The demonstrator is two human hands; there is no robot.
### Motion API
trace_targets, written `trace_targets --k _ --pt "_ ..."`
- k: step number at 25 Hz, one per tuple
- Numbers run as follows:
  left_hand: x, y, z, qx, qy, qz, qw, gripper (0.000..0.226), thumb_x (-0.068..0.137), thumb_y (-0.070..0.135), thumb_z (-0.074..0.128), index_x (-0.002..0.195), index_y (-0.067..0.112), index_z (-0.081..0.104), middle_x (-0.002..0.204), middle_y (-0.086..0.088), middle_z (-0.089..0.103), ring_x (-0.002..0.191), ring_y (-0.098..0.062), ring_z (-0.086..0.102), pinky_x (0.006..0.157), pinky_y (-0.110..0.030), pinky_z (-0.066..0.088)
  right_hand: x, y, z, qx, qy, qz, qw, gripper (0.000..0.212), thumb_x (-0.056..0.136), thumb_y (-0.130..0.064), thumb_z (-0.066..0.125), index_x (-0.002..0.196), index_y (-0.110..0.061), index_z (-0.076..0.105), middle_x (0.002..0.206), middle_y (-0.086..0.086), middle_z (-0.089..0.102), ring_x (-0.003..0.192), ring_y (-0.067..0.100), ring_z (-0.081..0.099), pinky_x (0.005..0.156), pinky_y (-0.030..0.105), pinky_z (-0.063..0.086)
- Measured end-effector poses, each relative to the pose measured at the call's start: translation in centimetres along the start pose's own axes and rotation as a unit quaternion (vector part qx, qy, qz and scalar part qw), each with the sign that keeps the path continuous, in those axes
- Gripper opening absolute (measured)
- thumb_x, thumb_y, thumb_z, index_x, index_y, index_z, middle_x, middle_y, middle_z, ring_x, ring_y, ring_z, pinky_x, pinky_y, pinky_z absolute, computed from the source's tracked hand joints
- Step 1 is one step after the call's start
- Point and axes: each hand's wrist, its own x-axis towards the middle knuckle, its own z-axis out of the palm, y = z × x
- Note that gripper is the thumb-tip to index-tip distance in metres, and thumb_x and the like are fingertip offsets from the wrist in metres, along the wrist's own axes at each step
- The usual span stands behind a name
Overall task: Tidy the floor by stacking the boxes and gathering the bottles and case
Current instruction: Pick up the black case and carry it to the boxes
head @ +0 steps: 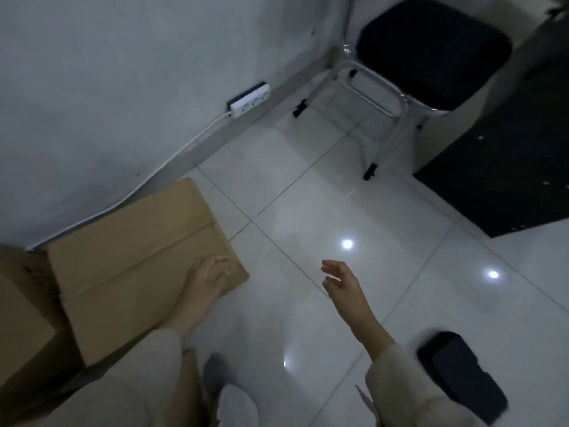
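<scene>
Item 1: cardboard box (pixel 138 260), flat top, flaps shut w/ a centre seam, sitting against the wall at lower left, partly atop or tight beside a second cardboard box (pixel 21 318); we cannot tell which. We are resting our left hand (pixel 209 278) palm-down on its near-right corner, fingers (pixel 223 261) spread flat, pressing not pinching.

Item 2: right hand (pixel 341 285), hovering over bare floor tile (pixel 354 195), fingers loosely apart, holding nothing.

Item 3: black case (pixel 462 374), lower right on the tile, well apart from the boxes, blurred; looks rigid w/ rounded edges. No bottles in view.

Handling, our judgement: box is looking stiff but thin-walled, prob. light to moderate. Top panel may be giving under pressure near the seam, so we are favouring two opposite side edges or corners, one hand each, over the flaps. Tile is glossy, so the box should be sliding easily; a shove could overshoot. The case is likely smooth, so we'd take it across its narrow width.

Also noted: power strip (pixel 249 100) at the skirting w/ its cable along the wall behind the box, and a black-seated chair (pixel 431 57) beyond. We are keeping the box off that cable.
</scene>
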Motion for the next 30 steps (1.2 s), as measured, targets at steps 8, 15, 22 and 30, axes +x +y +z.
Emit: trace_targets --k 8,15,22,30 --pt "-12.3 8.9 20.4 0.023 -0.052 0.070 0.996 0.026 0.093 0.010 0.047 0.111 0.025 0.057 0.126 -0.002 0.048 0.120 -0.016 0.041 0.103 -0.033 0.031 -12.0 14.1 -22.0 0.088 0.099 0.031 0.991 0.031 0.090 0.002 0.046 0.111 -0.020 0.051 0.120 0.005 0.056 0.105 0.019 0.052 0.086 0.024 0.038" --pt "-20.7 13.2 38.0 0.080 -0.167 0.115 0.976 0.028 0.093 0.011 0.047 0.118 0.018 0.057 0.119 0.004 0.047 0.112 -0.007 0.039 0.093 -0.021 0.028 -20.1 27.6 -33.9 0.158 0.214 0.108 0.958 0.035 0.086 0.006 0.051 0.116 -0.013 0.051 0.117 0.008 0.054 0.113 0.025 0.052 0.092 0.030 0.042" --pt "-17.7 6.1 53.2 0.145 -0.227 0.125 0.955 0.032 0.094 0.013 0.047 0.126 0.016 0.051 0.130 -0.005 0.049 0.112 -0.007 0.038 0.097 -0.021 0.030 -16.5 42.0 -36.3 0.216 0.258 0.169 0.926 0.049 0.087 -0.001 0.056 0.131 -0.012 0.037 0.119 0.003 0.042 0.109 0.021 0.047 0.086 0.029 0.036" --pt "-8.5 -5.3 69.8 0.142 -0.233 0.080 0.959 0.054 0.091 0.027 0.053 0.138 0.006 0.034 0.139 -0.011 0.042 0.125 -0.022 0.043 0.102 -0.026 0.036 -4.7 59.2 -35.9 0.252 0.316 0.218 0.888 0.073 0.085 -0.019 0.064 0.141 -0.005 0.020 0.141 0.020 0.038 0.126 0.031 0.044 0.100 0.038 0.041"
